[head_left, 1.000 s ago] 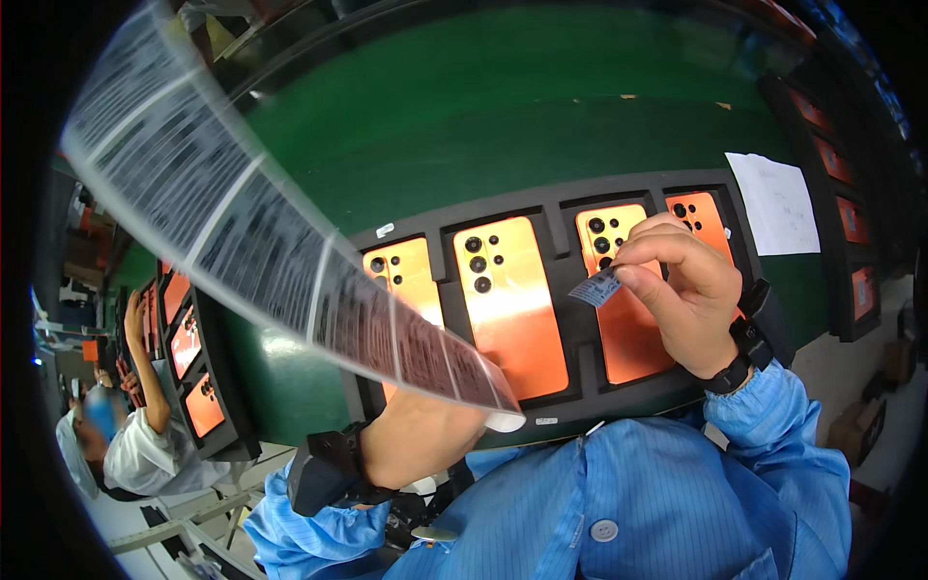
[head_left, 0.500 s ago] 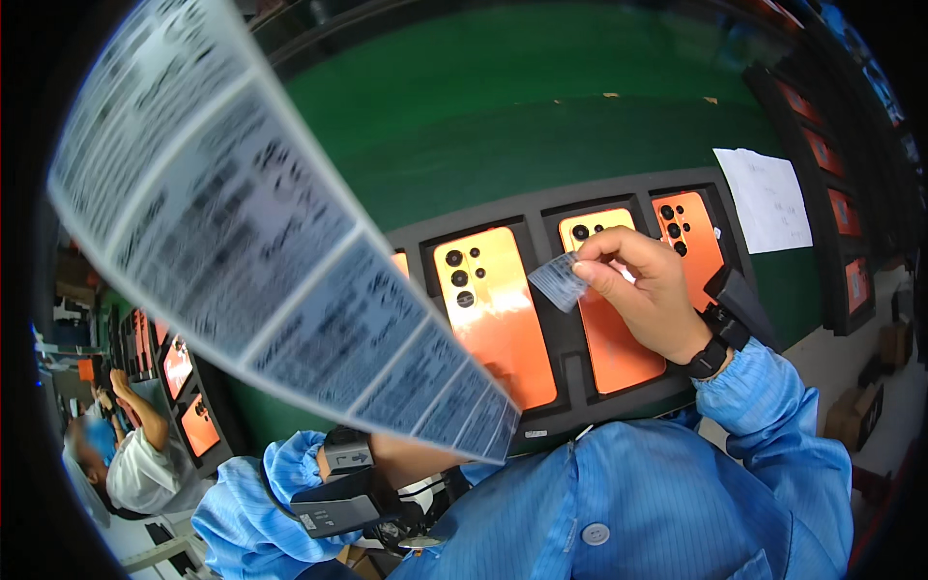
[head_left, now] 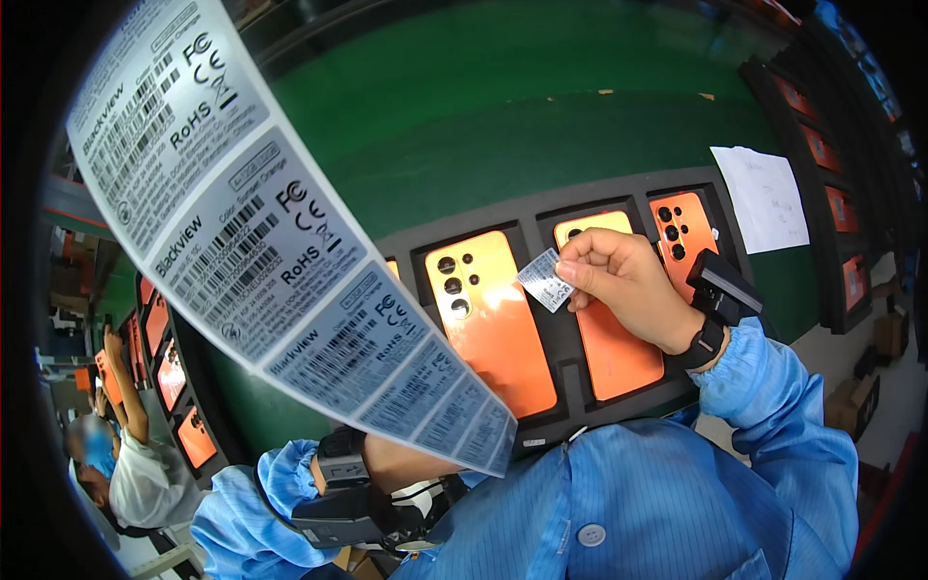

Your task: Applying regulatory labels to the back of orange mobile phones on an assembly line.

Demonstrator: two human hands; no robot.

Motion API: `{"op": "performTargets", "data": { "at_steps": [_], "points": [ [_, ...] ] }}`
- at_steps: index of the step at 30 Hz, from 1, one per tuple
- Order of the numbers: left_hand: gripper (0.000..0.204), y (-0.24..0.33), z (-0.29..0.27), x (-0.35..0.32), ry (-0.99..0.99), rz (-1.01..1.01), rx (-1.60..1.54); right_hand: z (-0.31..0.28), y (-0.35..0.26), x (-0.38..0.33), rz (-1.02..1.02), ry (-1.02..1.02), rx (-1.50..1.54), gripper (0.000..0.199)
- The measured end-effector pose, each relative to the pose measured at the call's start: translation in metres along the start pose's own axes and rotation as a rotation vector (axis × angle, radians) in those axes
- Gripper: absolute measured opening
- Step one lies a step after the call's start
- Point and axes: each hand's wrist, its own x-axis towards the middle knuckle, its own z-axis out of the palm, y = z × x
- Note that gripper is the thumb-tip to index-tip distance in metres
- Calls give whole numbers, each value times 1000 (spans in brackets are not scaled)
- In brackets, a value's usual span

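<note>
Clearly, our right hand [head_left: 626,282] has its grip pinching a small label [head_left: 543,281] by one edge, over the black tray [head_left: 530,232], between two orange phones [head_left: 498,343]. A long strip of labels [head_left: 261,217] hides most of our left hand [head_left: 401,462], so we cannot tell how that grip stands. We see the tray on our green bench [head_left: 445,106], with a white paper sheet [head_left: 759,198] beside its right end.
</note>
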Motion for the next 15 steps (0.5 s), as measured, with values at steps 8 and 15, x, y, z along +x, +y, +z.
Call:
{"op": "performTargets", "data": {
  "at_steps": [8, 15],
  "points": [
    [14, -22, -29, 22, 175, -849, -894, -5, 3, 3, 11, 21, -2, 14],
    [13, -27, -33, 15, 44, -877, -1025, -6, 3, 5, 14, 16, 10, 14]
  ]
}}
